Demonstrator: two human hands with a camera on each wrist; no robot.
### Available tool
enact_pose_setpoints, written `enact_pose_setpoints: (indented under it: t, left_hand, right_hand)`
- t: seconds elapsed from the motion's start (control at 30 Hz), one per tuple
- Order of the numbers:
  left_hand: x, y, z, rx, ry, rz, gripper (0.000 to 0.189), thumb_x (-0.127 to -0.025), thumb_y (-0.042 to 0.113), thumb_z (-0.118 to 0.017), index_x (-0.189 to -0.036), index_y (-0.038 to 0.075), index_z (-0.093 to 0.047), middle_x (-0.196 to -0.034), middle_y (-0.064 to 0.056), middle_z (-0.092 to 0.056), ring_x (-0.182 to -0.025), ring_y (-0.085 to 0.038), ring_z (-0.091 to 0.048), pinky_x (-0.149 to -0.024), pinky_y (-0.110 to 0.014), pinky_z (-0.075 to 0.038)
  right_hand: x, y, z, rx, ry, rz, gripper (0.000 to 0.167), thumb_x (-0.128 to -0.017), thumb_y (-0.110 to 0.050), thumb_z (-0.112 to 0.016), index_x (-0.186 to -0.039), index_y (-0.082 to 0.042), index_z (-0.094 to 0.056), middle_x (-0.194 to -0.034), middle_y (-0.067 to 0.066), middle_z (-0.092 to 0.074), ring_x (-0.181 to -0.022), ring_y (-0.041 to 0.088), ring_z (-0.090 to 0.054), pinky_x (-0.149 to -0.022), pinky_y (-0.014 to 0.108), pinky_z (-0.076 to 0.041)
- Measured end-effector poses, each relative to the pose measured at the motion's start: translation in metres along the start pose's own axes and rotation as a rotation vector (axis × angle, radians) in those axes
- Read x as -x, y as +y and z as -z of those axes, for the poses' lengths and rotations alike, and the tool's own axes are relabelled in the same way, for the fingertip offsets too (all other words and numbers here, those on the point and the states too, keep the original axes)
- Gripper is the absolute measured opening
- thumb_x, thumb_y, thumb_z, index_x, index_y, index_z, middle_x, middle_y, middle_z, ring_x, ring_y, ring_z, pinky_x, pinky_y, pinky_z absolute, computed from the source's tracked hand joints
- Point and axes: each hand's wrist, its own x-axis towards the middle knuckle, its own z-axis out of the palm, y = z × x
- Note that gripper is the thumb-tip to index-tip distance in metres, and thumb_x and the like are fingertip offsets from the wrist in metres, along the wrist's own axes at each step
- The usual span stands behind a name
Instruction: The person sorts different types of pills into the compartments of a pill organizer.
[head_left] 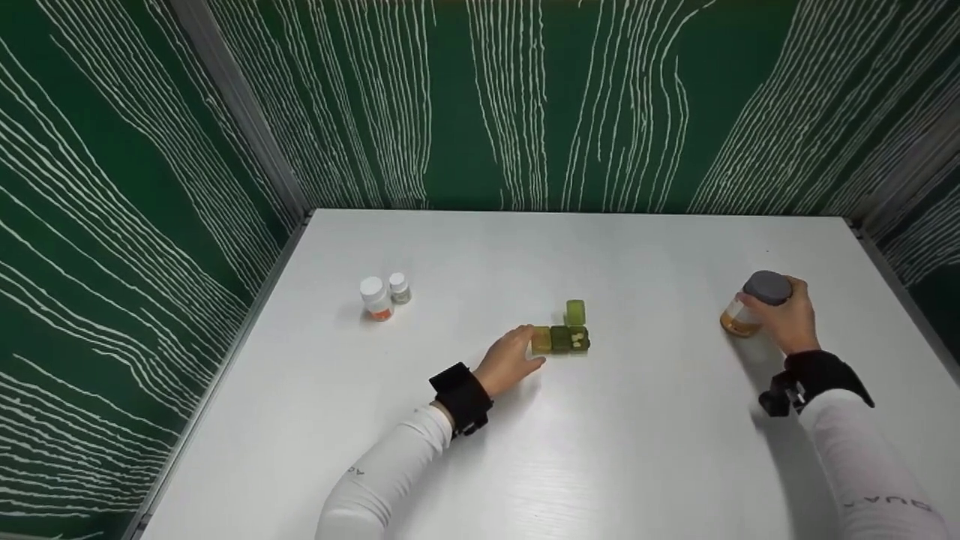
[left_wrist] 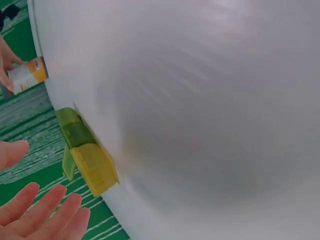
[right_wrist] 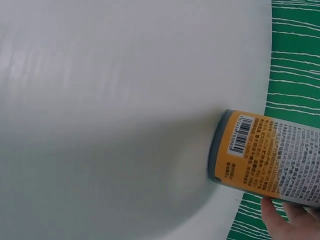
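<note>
A small green and yellow pill organizer (head_left: 559,340) lies near the middle of the table. Its right-end lid (head_left: 575,311) stands open, showing pale pills (head_left: 577,340) in that compartment. At the yellow end is my left hand (head_left: 511,361); the left wrist view shows its thumb and fingers (left_wrist: 47,210) spread apart, with nothing between them. Over on the right, my right hand (head_left: 789,319) grips a supplement bottle (head_left: 738,321) with a grey lid (head_left: 769,286). The bottle is tilted, and its orange and white printed label (right_wrist: 260,155) shows in the right wrist view.
Two white pill bottles stand together at the back left, a larger one (head_left: 376,299) with an orange label band and a smaller one (head_left: 400,288). The white table (head_left: 600,442) is bordered by green panels (head_left: 450,112) with white streaks at the back and sides.
</note>
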Motion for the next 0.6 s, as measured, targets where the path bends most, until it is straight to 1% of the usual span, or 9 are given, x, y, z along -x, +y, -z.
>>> enact_pose_setpoints:
  t: [0.1, 0.17, 0.27, 0.3, 0.33, 0.4, 0.47, 0.53, 0.6]
  left_hand:
    - [-0.006, 0.003, 0.0, -0.035, 0.027, -0.041, 0.036, -0.099, 0.004, -0.073, -0.131, -0.009, -0.062, -0.13, -0.023, -0.068, -0.124, -0.037, -0.064, -0.107, -0.038, -0.052]
    - [-0.01, 0.004, 0.0, -0.07, 0.045, -0.058, 0.035, -0.098, 0.003, -0.074, -0.129, -0.008, -0.064, -0.126, -0.022, -0.069, -0.119, -0.036, -0.065, -0.103, -0.037, -0.054]
    - [-0.02, 0.005, -0.001, -0.159, 0.051, -0.067, 0.037, -0.098, 0.005, -0.075, -0.131, -0.008, -0.063, -0.127, -0.022, -0.069, -0.118, -0.036, -0.065, -0.102, -0.035, -0.054]
    - [-0.023, 0.006, -0.002, -0.194, 0.049, -0.07, 0.039, -0.098, 0.007, -0.076, -0.132, -0.008, -0.063, -0.128, -0.022, -0.069, -0.119, -0.036, -0.065, -0.102, -0.035, -0.054]
    - [-0.026, 0.006, -0.004, -0.225, 0.042, -0.073, 0.041, -0.098, 0.008, -0.076, -0.134, -0.008, -0.063, -0.129, -0.022, -0.069, -0.119, -0.036, -0.065, -0.102, -0.035, -0.054]
    - [-0.032, 0.006, -0.008, -0.286, 0.025, -0.082, 0.043, -0.098, 0.01, -0.077, -0.135, -0.008, -0.064, -0.129, -0.022, -0.069, -0.119, -0.035, -0.066, -0.102, -0.034, -0.054]
    - [-0.037, 0.006, -0.011, -0.345, 0.013, -0.092, 0.044, -0.097, 0.011, -0.079, -0.135, -0.007, -0.065, -0.127, -0.02, -0.07, -0.117, -0.034, -0.067, -0.1, -0.033, -0.055]
    - [-0.042, 0.007, -0.015, -0.398, -0.001, -0.101, 0.044, -0.096, 0.011, -0.08, -0.134, -0.006, -0.066, -0.125, -0.019, -0.071, -0.114, -0.032, -0.068, -0.098, -0.033, -0.056]
    - [-0.045, 0.007, -0.018, -0.441, -0.003, -0.115, 0.039, -0.095, 0.011, -0.081, -0.129, -0.005, -0.07, -0.119, -0.017, -0.073, -0.109, -0.029, -0.069, -0.094, -0.032, -0.057]
  right_hand:
    - [0.001, -0.009, 0.003, 0.042, -0.034, 0.022, 0.099, -0.104, -0.03, -0.061, -0.161, 0.015, 0.005, -0.161, 0.05, -0.011, -0.15, 0.063, -0.02, -0.122, 0.067, -0.024]
    - [0.003, -0.021, 0.004, 0.093, -0.014, 0.072, 0.098, -0.104, -0.028, -0.061, -0.161, 0.014, 0.007, -0.162, 0.05, -0.006, -0.149, 0.068, -0.015, -0.121, 0.072, -0.021]
    - [0.009, -0.048, -0.003, 0.127, 0.059, 0.19, 0.09, -0.104, -0.018, -0.063, -0.161, 0.016, -0.001, -0.164, 0.047, -0.003, -0.15, 0.068, -0.01, -0.123, 0.072, -0.015]
    - [0.012, -0.057, -0.007, 0.138, 0.065, 0.231, 0.087, -0.104, -0.015, -0.062, -0.16, 0.017, -0.004, -0.164, 0.046, -0.004, -0.15, 0.067, -0.01, -0.123, 0.072, -0.014]
    - [0.016, -0.065, -0.013, 0.14, 0.051, 0.272, 0.083, -0.105, -0.012, -0.061, -0.159, 0.019, -0.007, -0.164, 0.046, -0.005, -0.15, 0.066, -0.01, -0.124, 0.071, -0.013]
    - [0.022, -0.079, -0.028, 0.136, -0.017, 0.322, 0.077, -0.106, -0.01, -0.06, -0.158, 0.02, -0.012, -0.163, 0.047, -0.012, -0.151, 0.064, -0.015, -0.124, 0.069, -0.015]
    - [0.026, -0.089, -0.048, 0.107, -0.133, 0.346, 0.069, -0.108, -0.01, -0.057, -0.156, 0.021, -0.018, -0.161, 0.047, -0.021, -0.15, 0.061, -0.022, -0.124, 0.067, -0.02]
    - [0.029, -0.092, -0.069, 0.066, -0.257, 0.336, 0.064, -0.11, -0.012, -0.053, -0.155, 0.021, -0.023, -0.158, 0.046, -0.029, -0.148, 0.06, -0.028, -0.123, 0.066, -0.025]
    - [0.03, -0.09, -0.089, 0.029, -0.359, 0.315, 0.06, -0.112, -0.013, -0.049, -0.155, 0.021, -0.025, -0.155, 0.045, -0.035, -0.146, 0.059, -0.034, -0.121, 0.065, -0.03]
